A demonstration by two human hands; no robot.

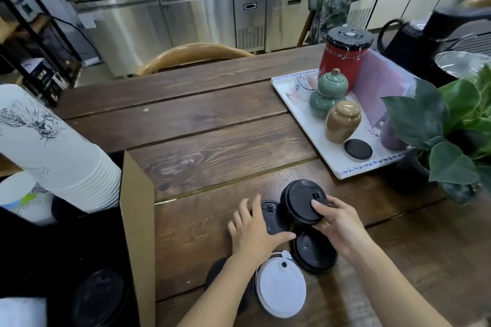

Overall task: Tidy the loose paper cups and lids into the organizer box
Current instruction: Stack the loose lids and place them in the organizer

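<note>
Several black lids lie loose on the wooden table, right of the organizer box. To gather them well, nest the raised lid squarely onto its neighbours before carrying any across to the box. The right hand pinches that lid's rim, thumb on top; the left hand rests with spread fingers on another black lid. Nearer the box's front corner lies a white lid; all look thin, round and glossy.

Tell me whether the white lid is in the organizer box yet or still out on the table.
Out. The white lid lies flat on the wooden table, right of the cardboard organizer box wall, beside black lids.
</note>
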